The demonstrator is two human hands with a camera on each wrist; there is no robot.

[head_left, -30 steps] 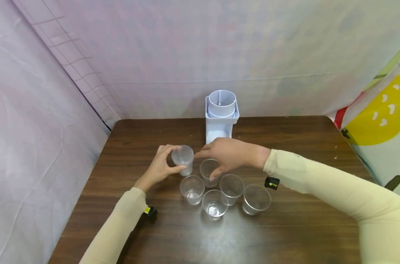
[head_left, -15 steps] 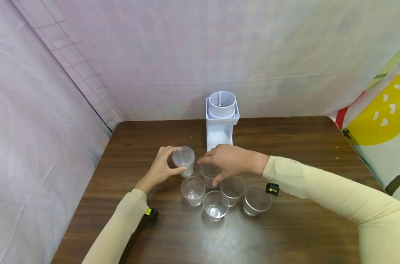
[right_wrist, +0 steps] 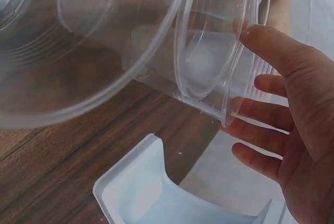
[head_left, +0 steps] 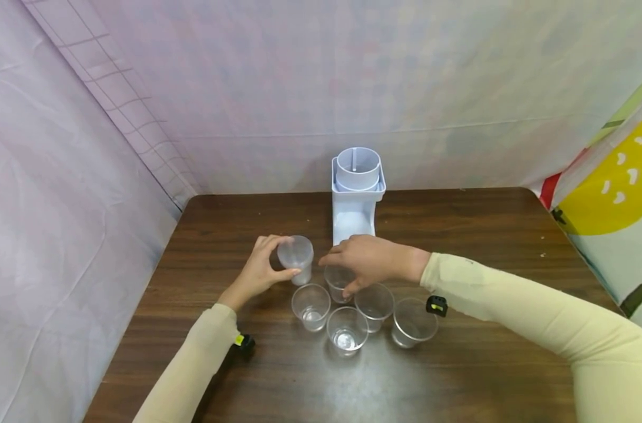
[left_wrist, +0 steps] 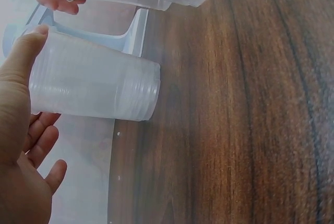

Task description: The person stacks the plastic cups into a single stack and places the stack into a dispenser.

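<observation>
In the head view my left hand (head_left: 257, 270) grips a cloudy plastic cup (head_left: 301, 270), thumb on the near side and fingers on the far side. Its wall looks layered in the left wrist view, like nested cups (left_wrist: 94, 80). To the right, my right hand (head_left: 371, 258) reaches over a clear plastic cup (head_left: 335, 288) and holds it by the rim, thumb in front and fingers behind. The hand partly hides that cup. Several more clear cups stand close by: one at left (head_left: 311, 308), a front cup (head_left: 347, 333), a middle cup (head_left: 374, 308) and a right cup (head_left: 413, 324).
A white plastic holder (head_left: 353, 217) with a round tube (head_left: 358, 169) on top stands behind the right hand near the table's back edge. The brown wooden table (head_left: 474, 376) meets a pale curtain (head_left: 278, 88) at the back.
My right hand has come slightly toward me, and its fingers have drawn in around the clear cup. My left hand stays in place with the cloudy cup; the other cups stand as before.
</observation>
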